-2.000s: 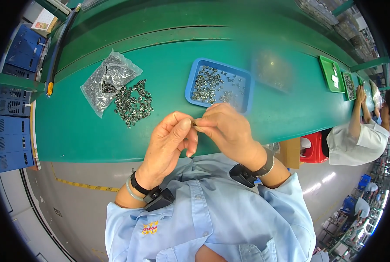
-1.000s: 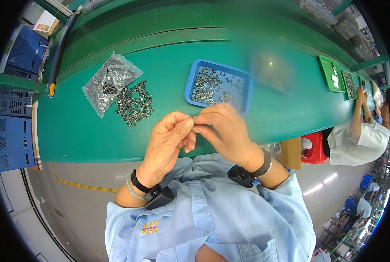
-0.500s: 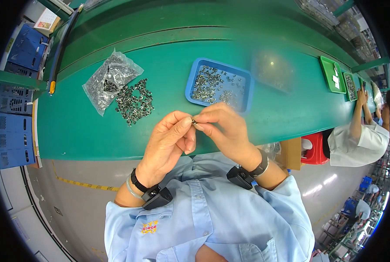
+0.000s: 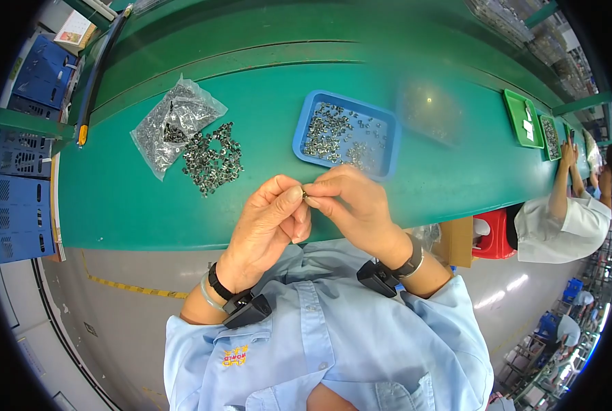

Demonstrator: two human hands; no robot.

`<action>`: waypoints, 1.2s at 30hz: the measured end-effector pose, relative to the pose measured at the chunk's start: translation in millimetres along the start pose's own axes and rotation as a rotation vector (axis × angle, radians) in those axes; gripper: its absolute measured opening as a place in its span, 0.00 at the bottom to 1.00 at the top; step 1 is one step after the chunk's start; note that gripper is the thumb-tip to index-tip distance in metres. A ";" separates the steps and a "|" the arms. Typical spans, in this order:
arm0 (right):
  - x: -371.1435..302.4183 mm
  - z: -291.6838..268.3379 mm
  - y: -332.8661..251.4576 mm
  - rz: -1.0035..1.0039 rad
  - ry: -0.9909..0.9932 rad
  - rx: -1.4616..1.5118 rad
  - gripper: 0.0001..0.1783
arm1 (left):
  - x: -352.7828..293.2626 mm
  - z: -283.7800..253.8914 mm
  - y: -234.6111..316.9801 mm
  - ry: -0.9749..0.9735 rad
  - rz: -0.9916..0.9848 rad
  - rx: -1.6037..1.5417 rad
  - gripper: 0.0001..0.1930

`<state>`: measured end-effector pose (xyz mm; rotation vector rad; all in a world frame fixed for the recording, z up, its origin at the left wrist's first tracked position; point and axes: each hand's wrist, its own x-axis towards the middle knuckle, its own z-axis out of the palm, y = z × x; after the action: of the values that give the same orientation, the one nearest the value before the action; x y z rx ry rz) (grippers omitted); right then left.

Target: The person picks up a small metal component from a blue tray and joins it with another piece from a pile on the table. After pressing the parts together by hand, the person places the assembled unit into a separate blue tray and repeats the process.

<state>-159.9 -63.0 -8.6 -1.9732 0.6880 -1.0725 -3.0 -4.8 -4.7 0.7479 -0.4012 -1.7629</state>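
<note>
My left hand [image 4: 270,218] and my right hand [image 4: 353,205] meet above the near edge of the green table. Between their thumbs and forefingers they pinch one small dark metal part [image 4: 304,194]; most of it is covered by the fingertips. Just beyond my right hand lies a blue tray [image 4: 298,145] holding many small shiny metal pieces [image 4: 324,132]. To the left, a loose pile of small metal parts [image 4: 212,161] spreads on the table, beside a clear plastic bag [image 4: 156,142] with more such pieces in it.
Right of the blue tray sits a blurred, clear plastic-looking item [image 4: 429,113]. Green trays [image 4: 518,123] stand farther right, near a co-worker in a white top [image 4: 559,226]. A red stool [image 4: 496,233] and a cardboard box [image 4: 456,241] are below the table edge. Blue crates [image 4: 21,219] stack at far left.
Both hands stay together, pinching the small part; only slight finger movement shows. The trays, pile and bag keep their places on the table.
</note>
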 end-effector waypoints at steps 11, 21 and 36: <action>0.7 -3.4 -0.7 0.033 -0.014 0.050 0.07 | -1.8 1.6 4.2 -0.023 -0.047 0.010 0.13; -0.2 -5.0 -2.8 0.034 -0.023 0.032 0.07 | -1.7 3.9 3.4 -0.027 -0.063 -0.045 0.10; -2.6 -3.0 -3.0 0.078 0.001 0.018 0.08 | -0.9 5.0 4.0 0.007 -0.035 0.077 0.10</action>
<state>-163.6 -60.5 -6.2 -1.9155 0.7471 -1.0291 -3.2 -5.8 1.7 0.8201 -0.4556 -1.7853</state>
